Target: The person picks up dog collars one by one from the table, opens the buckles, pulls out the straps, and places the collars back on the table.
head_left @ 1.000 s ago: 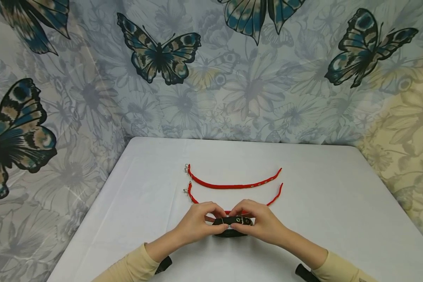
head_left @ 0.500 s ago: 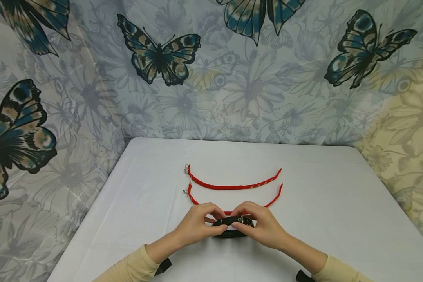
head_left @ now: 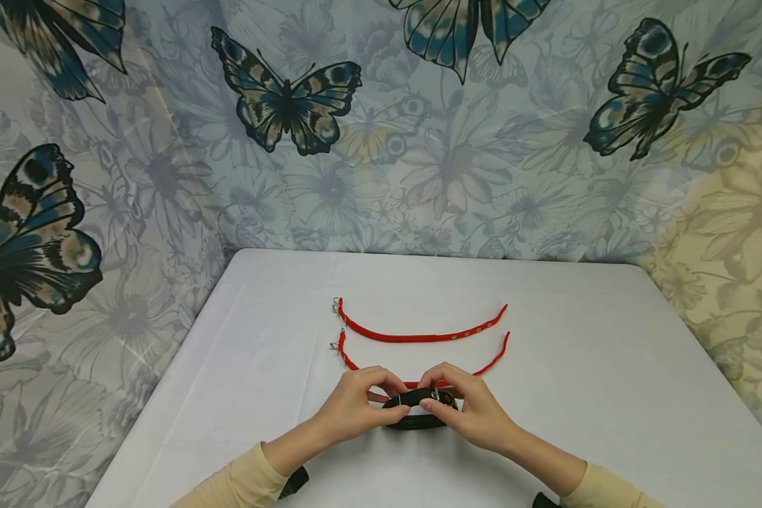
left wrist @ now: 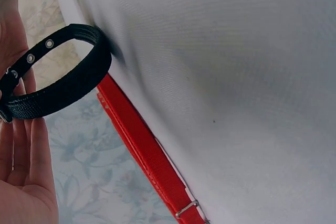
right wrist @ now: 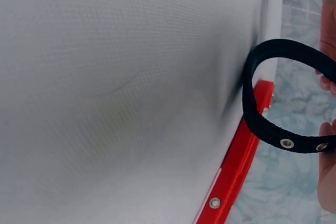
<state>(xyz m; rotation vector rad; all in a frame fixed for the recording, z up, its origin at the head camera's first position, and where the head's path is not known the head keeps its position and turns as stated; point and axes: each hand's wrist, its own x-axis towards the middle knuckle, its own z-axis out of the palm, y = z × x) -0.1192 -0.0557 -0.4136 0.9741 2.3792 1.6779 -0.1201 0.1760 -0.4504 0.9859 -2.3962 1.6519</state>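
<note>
A black collar (head_left: pixel 418 422) with a metal buckle and eyelets is bent into a loop, its ends overlapping at the top. My left hand (head_left: pixel 354 402) pinches the left part of the upper band between thumb and fingers. My right hand (head_left: pixel 473 408) pinches the same band close to the buckle. In the left wrist view, the loop of the black collar (left wrist: pixel 79 85) shows a row of eyelets on its inner side. The right wrist view shows the collar's rounded side (right wrist: pixel 250 95) low over the white cloth.
Two red collars lie on the white table (head_left: pixel 584 367) beyond my hands. The farther red collar (head_left: pixel 413 339) is fully visible, while my hands partly hide the nearer red collar (head_left: pixel 346 358). A butterfly-patterned wall covering (head_left: pixel 457 176) rises behind and to the left.
The right thumb and the buckle have shifted slightly to the right, widening the gap between the two thumbs. My left hand keeps its pinch almost in place.
</note>
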